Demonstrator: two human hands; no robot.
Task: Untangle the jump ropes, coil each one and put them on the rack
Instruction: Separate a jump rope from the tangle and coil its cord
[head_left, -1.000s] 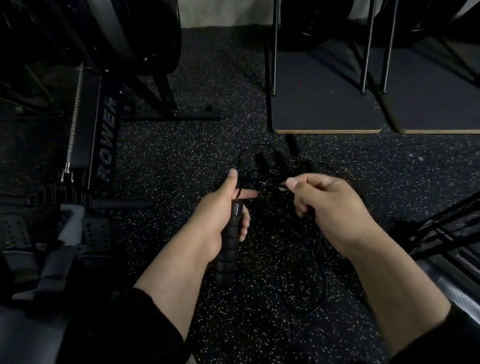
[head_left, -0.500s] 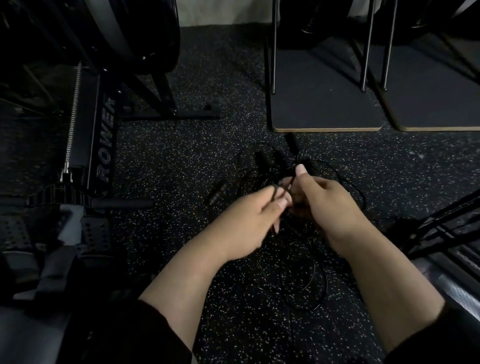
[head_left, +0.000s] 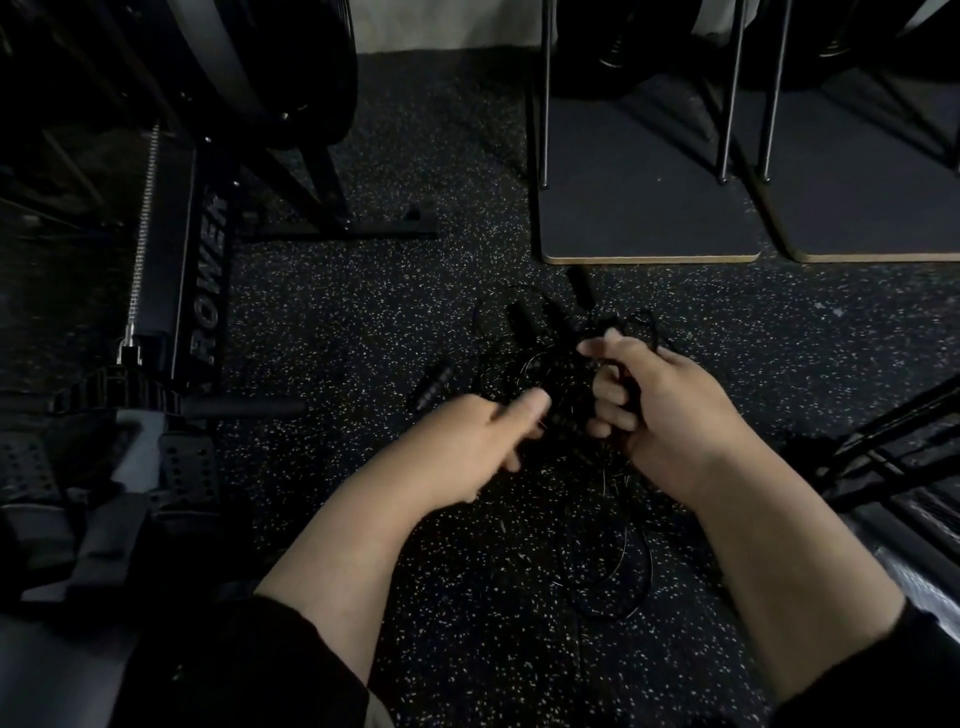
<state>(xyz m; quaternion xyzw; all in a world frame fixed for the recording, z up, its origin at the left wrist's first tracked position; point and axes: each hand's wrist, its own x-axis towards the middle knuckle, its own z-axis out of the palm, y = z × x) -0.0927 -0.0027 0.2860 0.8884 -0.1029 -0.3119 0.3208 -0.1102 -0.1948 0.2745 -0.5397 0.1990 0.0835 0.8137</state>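
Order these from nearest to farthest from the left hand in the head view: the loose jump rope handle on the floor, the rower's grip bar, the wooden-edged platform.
From the left hand:
1. Loose jump rope handle, on the floor just up and left of the hand.
2. Rower's grip bar, farther left.
3. Wooden-edged platform, far ahead, to the right.

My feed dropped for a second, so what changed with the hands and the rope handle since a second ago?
The left hand let go of the ribbed handle, which now lies on the floor left of the tangle, and moved right to the cords. The right hand closed its fingers round a bunch of cords. The tangle stays on the floor, with no rope coiled.
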